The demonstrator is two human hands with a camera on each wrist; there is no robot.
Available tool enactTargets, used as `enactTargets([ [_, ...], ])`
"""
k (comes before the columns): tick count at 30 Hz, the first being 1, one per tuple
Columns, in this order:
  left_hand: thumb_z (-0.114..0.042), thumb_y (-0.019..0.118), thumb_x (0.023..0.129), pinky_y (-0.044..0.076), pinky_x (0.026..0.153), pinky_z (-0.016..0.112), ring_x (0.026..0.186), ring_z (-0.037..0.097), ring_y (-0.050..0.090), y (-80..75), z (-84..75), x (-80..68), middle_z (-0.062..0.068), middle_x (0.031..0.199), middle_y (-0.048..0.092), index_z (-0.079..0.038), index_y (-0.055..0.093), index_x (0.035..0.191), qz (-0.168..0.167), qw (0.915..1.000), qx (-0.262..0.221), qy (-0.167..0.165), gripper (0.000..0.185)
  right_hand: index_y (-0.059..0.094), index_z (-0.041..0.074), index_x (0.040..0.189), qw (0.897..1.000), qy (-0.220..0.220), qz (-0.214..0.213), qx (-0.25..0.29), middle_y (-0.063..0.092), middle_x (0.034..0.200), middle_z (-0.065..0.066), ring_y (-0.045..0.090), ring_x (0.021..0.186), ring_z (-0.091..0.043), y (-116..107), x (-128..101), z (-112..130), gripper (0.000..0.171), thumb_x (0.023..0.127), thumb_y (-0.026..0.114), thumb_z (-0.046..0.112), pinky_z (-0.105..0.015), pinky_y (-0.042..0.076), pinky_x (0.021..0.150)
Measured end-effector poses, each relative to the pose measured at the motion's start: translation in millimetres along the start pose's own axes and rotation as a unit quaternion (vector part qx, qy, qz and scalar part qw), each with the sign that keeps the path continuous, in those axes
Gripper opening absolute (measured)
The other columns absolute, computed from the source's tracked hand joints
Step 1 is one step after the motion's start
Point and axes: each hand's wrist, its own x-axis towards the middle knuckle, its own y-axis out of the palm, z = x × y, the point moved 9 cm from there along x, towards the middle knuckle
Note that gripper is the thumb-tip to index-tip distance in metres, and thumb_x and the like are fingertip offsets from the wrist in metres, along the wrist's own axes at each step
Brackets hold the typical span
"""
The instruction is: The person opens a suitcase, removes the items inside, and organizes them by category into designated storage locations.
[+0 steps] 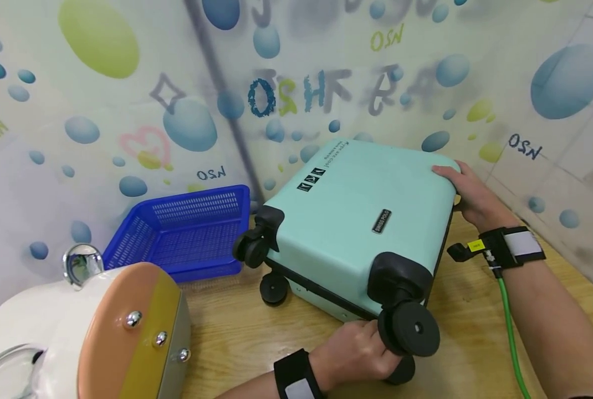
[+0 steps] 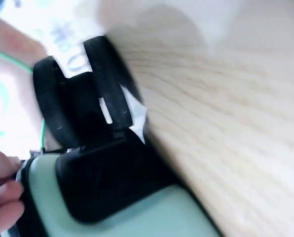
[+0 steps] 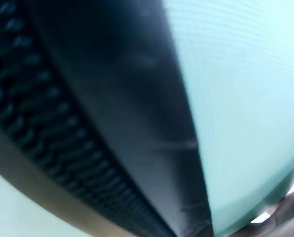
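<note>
Nearby sits a blue basket (image 1: 192,241); left grip (image 1: 356,354) and right grip (image 1: 475,194) hold the suitcase (image 1: 356,194).

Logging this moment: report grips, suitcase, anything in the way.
Right grip holds suitcase, left grip at its near edge. Suitcase lying down, looks closed. Basket close left, nothing plainly blocking.

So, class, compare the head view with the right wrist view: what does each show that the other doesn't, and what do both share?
Only the head view: the blue basket, the rounded cream-and-orange box, the black wheels and the bubble-patterned backdrop.

Only the right wrist view: a close-up of ridged black teeth, apparently a zip.

Both: the mint-green suitcase and its black edging.
</note>
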Motion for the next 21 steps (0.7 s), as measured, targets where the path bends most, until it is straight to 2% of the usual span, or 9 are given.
enactTargets([
  [2,-0.015,0.063,0.094,0.037,0.052,0.009,0.061,-0.002,0.052,1.3,6.3,0.3,-0.01,0.073,0.056,-0.02,0.068,0.091,0.024,0.9976,-0.053,-0.036,0.008,0.005,0.034,0.157,1.0,0.001,-0.001,-0.003,0.016,0.149,-0.003,0.015,0.135,-0.026,-1,-1,1,0.078,0.097,0.05,0.054,-0.069,0.015,0.112],
  [3,-0.013,0.065,0.093,0.035,0.052,0.008,0.061,-0.002,0.052,2.5,9.7,0.3,-0.01,0.072,0.056,-0.019,0.068,0.092,0.036,0.9938,-0.086,-0.06,0.007,0.004,0.033,0.158,1.0,-0.001,-0.002,-0.003,0.019,0.146,-0.001,0.017,0.133,-0.025,-1,-1,1,0.079,0.097,0.05,0.053,-0.068,0.016,0.112],
  [5,-0.009,0.067,0.091,0.031,0.053,0.005,0.061,-0.003,0.051,4.8,16.4,-0.2,-0.009,0.069,0.055,-0.017,0.068,0.092,0.053,0.9811,-0.149,-0.111,0.008,0.004,0.031,0.159,1.0,-0.004,-0.004,-0.002,0.022,0.143,0.002,0.02,0.131,-0.023,-1,-2,3,0.08,0.097,0.051,0.053,-0.068,0.017,0.111],
  [7,-0.005,0.067,0.09,0.028,0.053,0.004,0.061,-0.003,0.05,6.2,20.4,-0.6,-0.009,0.068,0.053,-0.016,0.067,0.092,0.061,0.9684,-0.19,-0.15,0.011,0.005,0.03,0.159,1.0,-0.009,-0.008,-0.002,0.025,0.139,0.005,0.022,0.129,-0.021,-1,-1,3,0.081,0.097,0.052,0.052,-0.067,0.018,0.111],
  [12,-0.004,0.067,0.09,0.027,0.055,0.001,0.061,-0.004,0.049,4.1,23.7,-1.2,-0.008,0.07,0.055,-0.016,0.067,0.094,0.068,0.9548,-0.226,-0.181,0.012,0.008,0.028,0.159,1.0,-0.016,-0.019,-0.005,0.031,0.134,0.007,0.029,0.122,-0.018,-2,0,3,0.082,0.096,0.054,0.053,-0.068,0.022,0.109],
  [19,-0.008,0.074,0.086,0.029,0.057,-0.001,0.062,-0.008,0.047,-6.0,40.2,-10.5,-0.008,0.069,0.062,-0.015,0.073,0.082,0.087,0.9317,-0.273,-0.224,0.008,0.009,0.026,0.16,0.999,-0.012,-0.032,-0.027,0.025,0.149,-0.007,0.03,0.124,-0.021,-5,-1,4,0.084,0.096,0.053,0.055,-0.065,0.027,0.109],
  [21,-0.007,0.075,0.085,0.029,0.055,-0.001,0.061,-0.008,0.044,-5.7,46.5,-13.4,-0.008,0.067,0.061,-0.014,0.072,0.078,0.098,0.9253,-0.286,-0.229,0.01,0.01,0.025,0.16,0.999,-0.015,-0.031,-0.027,0.031,0.141,0.0,0.032,0.12,-0.017,-5,-1,5,0.083,0.096,0.054,0.054,-0.063,0.028,0.108],
])
